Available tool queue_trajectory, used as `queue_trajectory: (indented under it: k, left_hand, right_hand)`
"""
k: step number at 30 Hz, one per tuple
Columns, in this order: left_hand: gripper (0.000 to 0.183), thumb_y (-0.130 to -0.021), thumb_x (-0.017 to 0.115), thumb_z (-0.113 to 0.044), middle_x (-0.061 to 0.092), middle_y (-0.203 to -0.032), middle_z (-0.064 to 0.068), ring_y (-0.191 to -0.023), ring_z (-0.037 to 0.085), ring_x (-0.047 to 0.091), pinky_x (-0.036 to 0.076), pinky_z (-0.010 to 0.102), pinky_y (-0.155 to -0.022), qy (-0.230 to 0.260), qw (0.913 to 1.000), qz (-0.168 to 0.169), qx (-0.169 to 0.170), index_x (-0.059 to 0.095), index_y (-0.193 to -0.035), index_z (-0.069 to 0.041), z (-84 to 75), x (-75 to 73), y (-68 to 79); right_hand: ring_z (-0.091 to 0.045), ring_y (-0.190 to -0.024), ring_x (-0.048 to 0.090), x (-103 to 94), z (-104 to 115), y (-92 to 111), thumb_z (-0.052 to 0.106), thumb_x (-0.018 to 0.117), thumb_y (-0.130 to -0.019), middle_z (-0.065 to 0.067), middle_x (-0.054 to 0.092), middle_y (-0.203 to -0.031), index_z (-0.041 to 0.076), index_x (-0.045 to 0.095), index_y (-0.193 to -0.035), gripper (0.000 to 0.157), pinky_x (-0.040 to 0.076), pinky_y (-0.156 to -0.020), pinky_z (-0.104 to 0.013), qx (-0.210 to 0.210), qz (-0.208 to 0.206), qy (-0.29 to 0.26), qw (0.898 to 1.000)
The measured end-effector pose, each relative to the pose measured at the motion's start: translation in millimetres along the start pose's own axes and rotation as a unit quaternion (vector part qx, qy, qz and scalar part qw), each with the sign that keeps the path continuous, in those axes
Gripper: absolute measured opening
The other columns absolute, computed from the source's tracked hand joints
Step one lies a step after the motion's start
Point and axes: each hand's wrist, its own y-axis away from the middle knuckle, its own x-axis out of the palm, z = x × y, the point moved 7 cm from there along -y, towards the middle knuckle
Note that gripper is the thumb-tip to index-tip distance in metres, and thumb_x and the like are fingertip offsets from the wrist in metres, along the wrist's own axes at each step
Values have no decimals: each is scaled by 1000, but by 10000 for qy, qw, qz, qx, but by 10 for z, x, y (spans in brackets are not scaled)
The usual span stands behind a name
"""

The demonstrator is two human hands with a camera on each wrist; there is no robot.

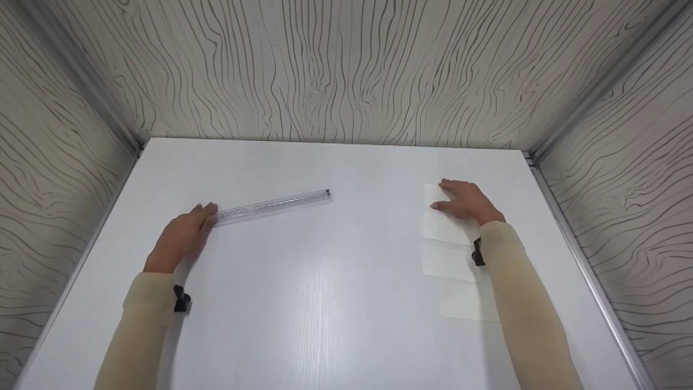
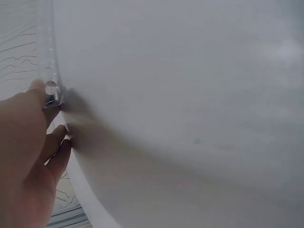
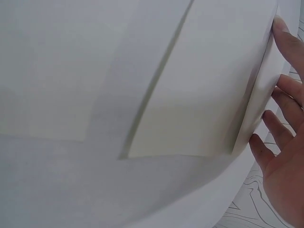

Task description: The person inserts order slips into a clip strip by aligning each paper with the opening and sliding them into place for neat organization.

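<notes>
In the head view a clear plastic ruler (image 1: 281, 203) lies at a slant on the left half of the white table. My left hand (image 1: 183, 235) pinches its near left end; the left wrist view shows thumb and fingers at the ruler's end (image 2: 51, 88). On the right, pale cream paper pieces (image 1: 448, 260) lie in a column running toward me, some edges overlapping or close together. My right hand (image 1: 468, 200) rests on the farthest piece with thumb and fingers spread. In the right wrist view its fingertips touch the outer edge of a paper strip (image 3: 251, 114).
The white table (image 1: 303, 281) fills the space between the hands. Wood-grain patterned panels (image 1: 325, 70) stand behind it and on both sides, with metal rails at the corners. A black clip-like piece (image 1: 182, 299) sits at the left cuff, another (image 1: 478, 253) at the right.
</notes>
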Motion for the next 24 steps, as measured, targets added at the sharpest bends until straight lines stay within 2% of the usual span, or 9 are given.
queue_trajectory:
  k: [8, 14, 19, 24]
  left_hand:
    - [55, -116, 35, -42, 33, -169, 24, -155, 50, 34, 28, 69, -128, 41, 10000, -60, 26, 34, -166, -19, -12, -21, 37]
    - [57, -115, 33, -46, 33, -169, 24, -155, 51, 33, 27, 70, -127, 71, 9999, -87, 24, 33, -166, -19, -5, 1, 45]
    - [59, -115, 31, -47, 32, -170, 24, -155, 51, 33, 27, 69, -128, 75, 9999, -102, 19, 32, -166, -19, -1, 23, 43]
    - [60, -115, 30, -48, 30, -171, 21, -158, 48, 30, 26, 67, -130, 55, 9999, -79, -88, 27, -168, -21, -6, 37, 44]
  right_hand:
    - [-44, -163, 20, 9, 9, 9, 50, 70, -100, -14, 29, -174, 12, 36, -164, 82, 17, -134, -65, 50, -86, -88, 9999]
    - [-47, -161, 21, -17, 42, 19, 45, 69, -101, -19, 30, -173, 8, 38, -163, 79, 17, -134, -65, -18, -83, 28, 10000]
    - [-48, -160, 25, -60, 78, 2, 39, 68, -103, -23, 35, -169, 4, 44, -158, 69, 19, -134, -65, -113, -197, -15, 9997]
    - [-49, -154, 36, -108, 81, -15, 28, 66, -105, -25, 49, -160, 1, 55, -148, 53, 28, -130, -67, -171, -496, -239, 9983]
